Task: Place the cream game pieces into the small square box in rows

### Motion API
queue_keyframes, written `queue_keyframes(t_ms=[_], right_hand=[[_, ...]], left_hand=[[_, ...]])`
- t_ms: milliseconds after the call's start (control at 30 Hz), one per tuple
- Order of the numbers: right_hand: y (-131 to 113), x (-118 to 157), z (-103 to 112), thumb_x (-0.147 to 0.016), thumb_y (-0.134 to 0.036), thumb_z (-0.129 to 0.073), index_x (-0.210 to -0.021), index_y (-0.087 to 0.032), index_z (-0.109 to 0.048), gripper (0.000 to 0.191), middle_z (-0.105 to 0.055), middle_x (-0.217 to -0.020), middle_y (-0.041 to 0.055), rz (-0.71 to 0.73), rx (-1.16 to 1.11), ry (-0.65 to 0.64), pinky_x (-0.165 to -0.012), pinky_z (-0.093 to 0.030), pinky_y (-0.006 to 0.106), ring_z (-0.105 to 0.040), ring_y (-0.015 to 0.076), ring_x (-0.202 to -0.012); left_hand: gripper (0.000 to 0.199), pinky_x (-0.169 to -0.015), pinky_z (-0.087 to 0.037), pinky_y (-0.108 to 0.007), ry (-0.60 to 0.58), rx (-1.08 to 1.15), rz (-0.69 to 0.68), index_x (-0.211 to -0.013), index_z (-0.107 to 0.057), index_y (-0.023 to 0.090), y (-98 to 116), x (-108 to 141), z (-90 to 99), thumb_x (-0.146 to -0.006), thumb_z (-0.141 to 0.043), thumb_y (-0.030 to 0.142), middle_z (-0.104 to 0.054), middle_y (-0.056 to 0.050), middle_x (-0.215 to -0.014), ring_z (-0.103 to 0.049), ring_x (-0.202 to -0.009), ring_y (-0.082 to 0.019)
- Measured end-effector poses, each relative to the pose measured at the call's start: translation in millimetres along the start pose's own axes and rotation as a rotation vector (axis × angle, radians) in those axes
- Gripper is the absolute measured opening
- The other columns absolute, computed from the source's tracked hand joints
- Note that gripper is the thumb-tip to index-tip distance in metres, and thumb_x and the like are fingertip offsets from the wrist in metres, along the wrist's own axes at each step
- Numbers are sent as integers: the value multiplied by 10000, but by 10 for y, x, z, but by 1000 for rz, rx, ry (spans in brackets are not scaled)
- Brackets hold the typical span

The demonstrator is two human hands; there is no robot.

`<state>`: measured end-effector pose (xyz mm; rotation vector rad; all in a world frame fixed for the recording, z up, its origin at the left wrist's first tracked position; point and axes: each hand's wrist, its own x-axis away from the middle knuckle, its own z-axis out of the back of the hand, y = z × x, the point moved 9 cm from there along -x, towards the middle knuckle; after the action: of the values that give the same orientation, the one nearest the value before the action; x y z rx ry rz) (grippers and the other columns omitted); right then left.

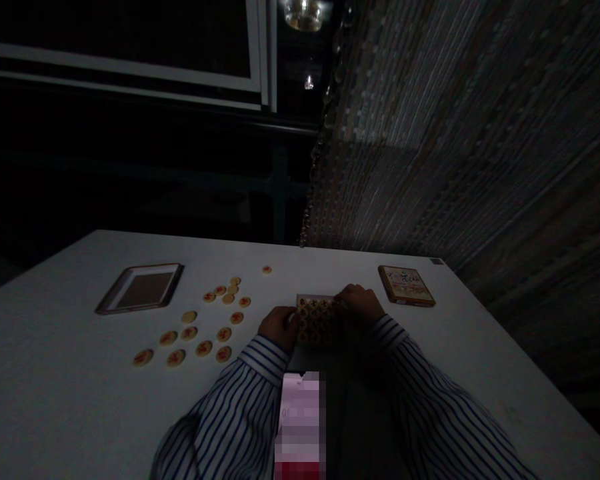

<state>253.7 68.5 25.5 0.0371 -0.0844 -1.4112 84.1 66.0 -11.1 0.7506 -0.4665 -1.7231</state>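
In front of me is a small box (316,297) with rows of round xiangqi pieces (313,313) in it, their dark characters facing up. My left hand (279,327) grips the box's left side, its fingers curled and thumb along the edge. At the far right corner, my right hand (362,305) has its fingers bent together over the edge. Shadow hides whether a piece is between them. Left of the box, several loose xiangqi pieces (203,348) lie scattered, most with red characters up and a few with blank faces up.
An open, shallow box part (125,290) lies at the table's left. A printed box lid (407,285) rests at the right. The white table (70,373) ends at a dark window and a string curtain (405,133). A blurred pink object (300,413) sits near my body.
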Motion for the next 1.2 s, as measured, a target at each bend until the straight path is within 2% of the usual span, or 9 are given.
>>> queue_keyframes(t_ms=[433,1200], right_hand=[[27,-51,-72,-779,-389,-387,-951,-268,-588,291,-530,-959,81,-12,19,-42,-689,-335,325,-461,204,-894],[-26,-1,-5,-789,-360,-401,-975,-302,-576,262,-520,-966,69,-44,25,-73,-722,-315,345,-443,206,-925]], left_hand=[[245,-729,-444,-279,-3,9,9,-867,-620,156,-11,0,-2,-738,-453,281,-631,-61,-851,-569,-808,-159],[235,-738,-440,-281,-2,6,0,-855,-622,172,-4,-1,-9,-739,-451,285,-631,-52,-850,-568,-806,-154]])
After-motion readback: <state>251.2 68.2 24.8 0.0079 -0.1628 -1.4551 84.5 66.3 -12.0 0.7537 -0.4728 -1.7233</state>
